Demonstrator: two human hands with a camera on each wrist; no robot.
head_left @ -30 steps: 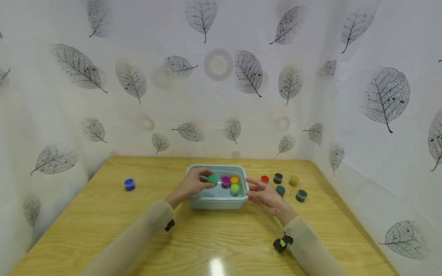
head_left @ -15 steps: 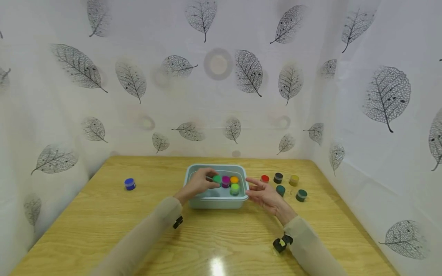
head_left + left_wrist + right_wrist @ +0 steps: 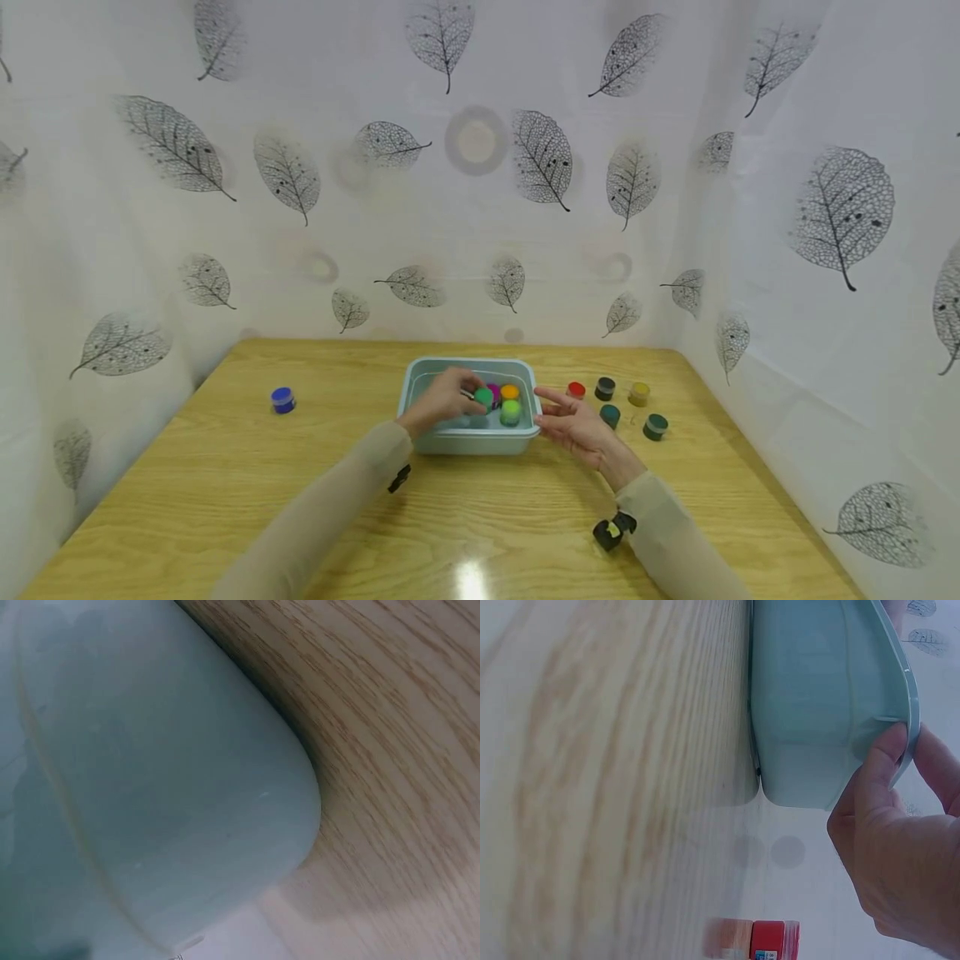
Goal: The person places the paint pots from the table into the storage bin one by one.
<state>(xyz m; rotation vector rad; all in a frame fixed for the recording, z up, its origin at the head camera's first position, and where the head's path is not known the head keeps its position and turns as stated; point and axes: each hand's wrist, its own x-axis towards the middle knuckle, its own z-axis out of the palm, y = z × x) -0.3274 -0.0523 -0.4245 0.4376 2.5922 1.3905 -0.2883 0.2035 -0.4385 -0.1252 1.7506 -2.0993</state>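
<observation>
A pale blue plastic tub (image 3: 472, 443) stands mid-table. My left hand (image 3: 446, 400) reaches in over its near side and pinches a small green-lidded paint jar (image 3: 483, 399), held right beside a purple jar (image 3: 495, 391). An orange jar (image 3: 510, 392) and a light green jar (image 3: 511, 412) sit at the tub's right end. At the right corner, my right hand (image 3: 577, 427) pinches the rim; in the right wrist view its thumb and fingers (image 3: 889, 754) lie on both sides of the lip. The left wrist view shows only the tub's outer wall (image 3: 187, 765) and wood.
Right of the tub stand a red jar (image 3: 576, 390), a black jar (image 3: 605, 388), a yellow jar (image 3: 639, 393), a teal jar (image 3: 610, 415) and a dark green jar (image 3: 656, 427). A blue jar (image 3: 282, 400) is alone at the left. Leaf-patterned curtains (image 3: 480, 217) enclose the table.
My left hand has carried the green jar rightward inside the tub, up to the purple jar, which it now partly covers. My right hand has stayed at the rim.
</observation>
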